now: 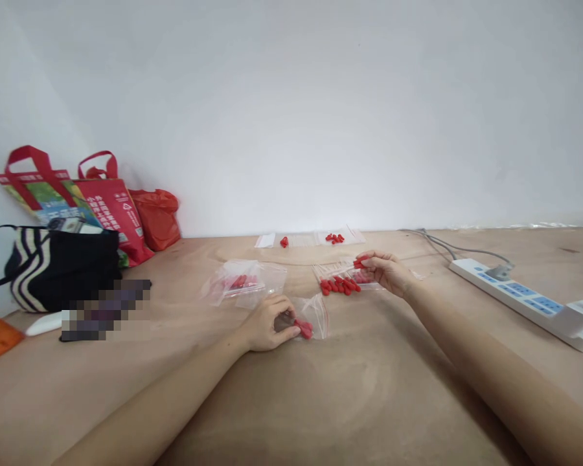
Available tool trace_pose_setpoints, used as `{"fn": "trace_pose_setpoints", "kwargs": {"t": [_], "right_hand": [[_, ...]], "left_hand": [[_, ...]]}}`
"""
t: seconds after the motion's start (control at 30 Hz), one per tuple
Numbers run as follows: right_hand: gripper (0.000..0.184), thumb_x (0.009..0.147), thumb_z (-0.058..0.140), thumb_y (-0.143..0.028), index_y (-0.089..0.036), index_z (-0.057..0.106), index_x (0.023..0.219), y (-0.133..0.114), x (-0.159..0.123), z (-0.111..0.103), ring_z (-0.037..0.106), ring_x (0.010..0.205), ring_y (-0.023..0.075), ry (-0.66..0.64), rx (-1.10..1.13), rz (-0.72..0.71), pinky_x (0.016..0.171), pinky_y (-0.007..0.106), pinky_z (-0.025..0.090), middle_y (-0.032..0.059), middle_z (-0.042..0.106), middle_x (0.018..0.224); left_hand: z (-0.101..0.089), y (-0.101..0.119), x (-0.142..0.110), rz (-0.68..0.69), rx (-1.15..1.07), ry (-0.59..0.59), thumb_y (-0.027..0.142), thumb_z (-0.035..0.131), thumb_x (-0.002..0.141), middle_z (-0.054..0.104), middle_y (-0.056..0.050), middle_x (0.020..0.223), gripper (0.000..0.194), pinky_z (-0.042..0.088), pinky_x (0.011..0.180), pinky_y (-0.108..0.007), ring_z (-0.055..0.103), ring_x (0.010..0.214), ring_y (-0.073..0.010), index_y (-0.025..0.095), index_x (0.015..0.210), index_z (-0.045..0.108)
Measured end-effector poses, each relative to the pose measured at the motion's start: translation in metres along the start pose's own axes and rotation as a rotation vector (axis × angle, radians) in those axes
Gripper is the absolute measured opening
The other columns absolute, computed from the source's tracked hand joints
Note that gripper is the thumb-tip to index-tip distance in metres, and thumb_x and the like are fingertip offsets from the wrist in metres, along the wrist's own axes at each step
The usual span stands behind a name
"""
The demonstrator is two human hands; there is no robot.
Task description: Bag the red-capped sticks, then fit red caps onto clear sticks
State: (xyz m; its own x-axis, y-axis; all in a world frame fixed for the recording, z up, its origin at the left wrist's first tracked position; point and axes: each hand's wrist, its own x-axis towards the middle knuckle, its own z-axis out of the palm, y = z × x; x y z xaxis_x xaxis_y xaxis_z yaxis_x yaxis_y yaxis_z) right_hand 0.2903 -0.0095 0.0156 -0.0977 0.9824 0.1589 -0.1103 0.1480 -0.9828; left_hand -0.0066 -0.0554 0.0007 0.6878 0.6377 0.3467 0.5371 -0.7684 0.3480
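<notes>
My left hand (268, 323) is closed on the near edge of a clear zip bag (318, 314) that lies on the table with red pieces (304, 329) inside. Between the thumb and fingers of my right hand (386, 270) is a small red piece (360, 261), too small to name exactly. It is held just above a pile of loose red pieces (340, 285) lying on another clear bag. To the left, a stack of clear zip bags (272, 277) has more red pieces (241, 281) in it.
Against the wall are flat bags with a few red pieces (335, 239) on them. A white power strip (515, 298) with a grey cable lies at right. On the left stand a black striped bag (68, 265), a red shopping bag (114, 217) and a red plastic bag (156, 217).
</notes>
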Motion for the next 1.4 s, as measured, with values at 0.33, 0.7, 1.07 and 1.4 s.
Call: {"fn": "trace_pose_setpoints", "kwargs": {"t": [0.33, 0.7, 1.07, 1.4], "right_hand": [[0.020, 0.081, 0.043, -0.016, -0.017, 0.060, 0.092, 0.032, 0.008, 0.090, 0.054, 0.077, 0.0139, 0.022, -1.047, -0.670, 0.070, 0.027, 0.043, 0.0079, 0.054, 0.091], [0.009, 0.080, 0.051, -0.020, -0.015, 0.059, 0.080, 0.029, 0.008, 0.098, 0.051, 0.075, 0.0141, -0.286, -1.343, -0.548, 0.069, 0.026, 0.038, 0.0067, 0.052, 0.085], [0.009, 0.071, 0.049, -0.014, -0.016, 0.055, 0.077, 0.033, -0.016, 0.073, 0.049, 0.069, 0.0136, 0.023, -0.920, -0.603, 0.064, 0.026, 0.039, 0.0028, 0.052, 0.074], [0.011, 0.070, 0.062, -0.031, -0.023, 0.068, 0.074, 0.032, -0.051, 0.066, 0.048, 0.069, 0.0137, -0.313, -0.953, -0.478, 0.071, 0.029, 0.034, -0.0002, 0.058, 0.064]], "left_hand": [[-0.001, 0.002, -0.003, 0.040, -0.119, -0.057, 0.027, 0.057, 0.071, 0.059, -0.007, 0.095, 0.023, 0.042, 0.081, -0.033, 0.053, 0.089, -0.0188, 0.018, 0.092, 0.053], [-0.001, 0.000, -0.002, 0.051, -0.136, -0.070, 0.027, 0.058, 0.071, 0.059, -0.007, 0.094, 0.023, 0.043, 0.080, -0.033, 0.053, 0.088, -0.0188, 0.017, 0.091, 0.054], [-0.003, 0.003, -0.003, 0.014, -0.136, -0.063, 0.028, 0.058, 0.071, 0.059, -0.007, 0.096, 0.024, 0.043, 0.082, -0.034, 0.054, 0.091, -0.0196, 0.017, 0.092, 0.054], [-0.002, 0.001, -0.003, 0.023, -0.074, -0.071, 0.030, 0.058, 0.071, 0.055, -0.008, 0.108, 0.034, 0.041, 0.088, -0.036, 0.052, 0.100, -0.0208, 0.019, 0.103, 0.053]]}}
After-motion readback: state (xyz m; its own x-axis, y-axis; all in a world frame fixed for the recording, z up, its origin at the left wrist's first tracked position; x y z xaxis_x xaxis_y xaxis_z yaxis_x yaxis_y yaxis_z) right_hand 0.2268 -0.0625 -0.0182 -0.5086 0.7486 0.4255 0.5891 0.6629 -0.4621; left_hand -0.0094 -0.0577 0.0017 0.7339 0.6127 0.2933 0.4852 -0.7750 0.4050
